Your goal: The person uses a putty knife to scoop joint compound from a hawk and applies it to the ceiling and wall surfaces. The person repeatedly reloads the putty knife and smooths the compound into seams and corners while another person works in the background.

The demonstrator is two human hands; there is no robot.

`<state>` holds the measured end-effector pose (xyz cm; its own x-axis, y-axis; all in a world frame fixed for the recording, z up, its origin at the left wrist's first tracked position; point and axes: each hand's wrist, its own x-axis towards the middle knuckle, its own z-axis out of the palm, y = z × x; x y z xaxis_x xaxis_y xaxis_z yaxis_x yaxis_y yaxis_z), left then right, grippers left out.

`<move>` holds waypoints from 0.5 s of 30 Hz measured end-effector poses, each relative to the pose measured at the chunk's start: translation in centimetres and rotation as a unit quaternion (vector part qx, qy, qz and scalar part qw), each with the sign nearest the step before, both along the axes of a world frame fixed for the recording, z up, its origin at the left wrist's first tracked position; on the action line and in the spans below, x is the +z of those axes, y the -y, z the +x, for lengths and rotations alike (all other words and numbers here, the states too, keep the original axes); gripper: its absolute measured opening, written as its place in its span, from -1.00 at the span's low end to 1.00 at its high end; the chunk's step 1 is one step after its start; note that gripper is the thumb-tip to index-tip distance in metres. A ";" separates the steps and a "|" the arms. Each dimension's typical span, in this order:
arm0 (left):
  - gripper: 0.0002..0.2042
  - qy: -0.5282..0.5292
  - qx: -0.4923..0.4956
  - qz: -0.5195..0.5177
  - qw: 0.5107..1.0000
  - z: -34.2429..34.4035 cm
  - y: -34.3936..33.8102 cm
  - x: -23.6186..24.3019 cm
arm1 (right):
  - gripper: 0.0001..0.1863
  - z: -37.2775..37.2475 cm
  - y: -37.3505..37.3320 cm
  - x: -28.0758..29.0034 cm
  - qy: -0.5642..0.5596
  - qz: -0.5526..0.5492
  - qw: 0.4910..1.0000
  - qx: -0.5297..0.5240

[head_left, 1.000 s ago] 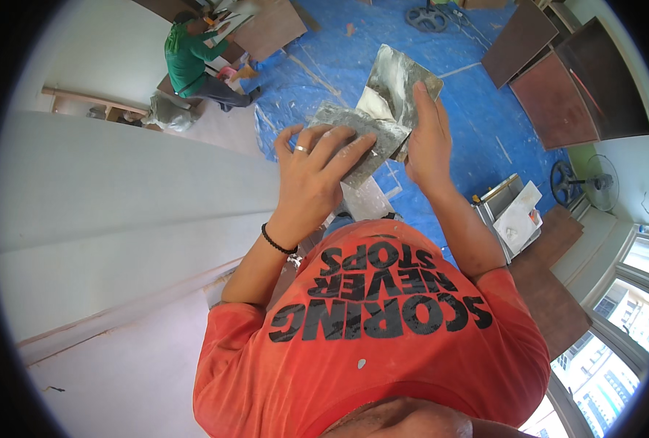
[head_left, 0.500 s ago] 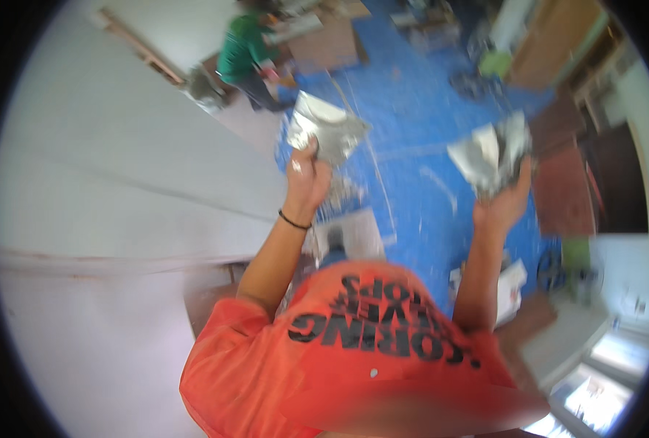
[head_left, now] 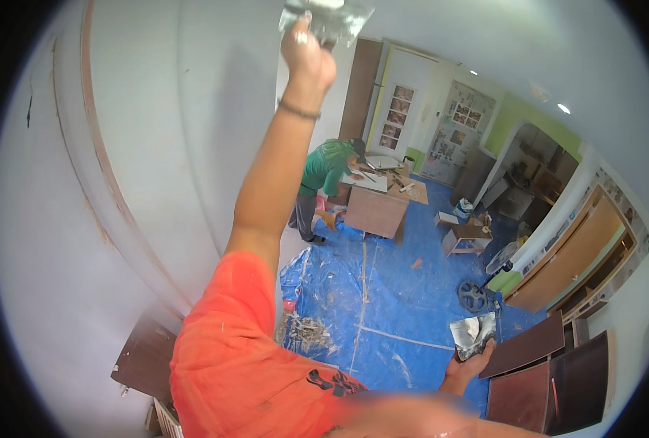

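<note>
My left hand (head_left: 305, 60) is raised high near the top edge, closed on a square metal putty knife (head_left: 335, 25) with pale putty on it; its handle is mostly hidden. The blade is near where the white wall (head_left: 142, 131) meets the ceiling (head_left: 529, 36); I cannot tell whether it touches. My right hand (head_left: 470, 363) is low at the right, closed around a second square metal blade (head_left: 473, 332), smeared with white putty, held above the blue floor sheet. Its handle is hidden by the fingers.
A person in green (head_left: 321, 175) bends over a plywood worktable (head_left: 372, 208) with boards and tools. Dark panels (head_left: 521, 343) lean at the right beside a wooden door frame (head_left: 558, 255). A fan (head_left: 501, 259), small cabinet (head_left: 467, 241) and blue sheeting (head_left: 390, 292) fill the floor.
My two blades were together and have separated. My left hand has risen with its blade, my right has stayed low at the right. The view has tilted up toward the ceiling.
</note>
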<state>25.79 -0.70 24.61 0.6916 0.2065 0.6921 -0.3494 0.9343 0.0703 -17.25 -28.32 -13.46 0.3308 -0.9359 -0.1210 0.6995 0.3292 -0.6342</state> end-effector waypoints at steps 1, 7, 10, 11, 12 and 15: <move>-0.64 -0.074 -0.014 -0.015 0.997 0.3 0.0 2.0 | -0.44 -0.1 0.0 -0.2 -0.001 -0.008 1.000 -0.010; -0.84 0.012 0.052 0.052 0.997 13.2 -4.7 8.1 | -0.47 3.1 -0.1 -0.2 0.005 -0.027 1.000 0.006; -0.82 -0.058 0.049 0.050 0.996 15.6 -4.7 8.4 | -0.49 2.5 -0.5 -0.4 0.004 -0.022 1.000 0.006; -0.81 -0.112 0.045 0.030 0.992 16.4 -4.7 8.6 | -0.49 2.6 -0.6 -0.3 0.004 -0.021 1.000 0.005; -0.81 -0.088 0.046 0.028 0.995 17.1 -4.8 8.7 | -0.50 2.8 -0.7 -0.3 0.006 -0.022 1.000 0.008; -0.79 -0.047 0.056 0.025 0.997 19.7 -5.2 8.9 | -0.51 4.7 -0.4 -0.4 0.006 -0.028 1.000 0.011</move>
<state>45.49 4.53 33.48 0.7290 0.2524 0.6363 -0.4403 0.8846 0.1535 -12.51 -27.94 -13.86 0.3533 -0.9333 -0.0643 0.6997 0.3093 -0.6441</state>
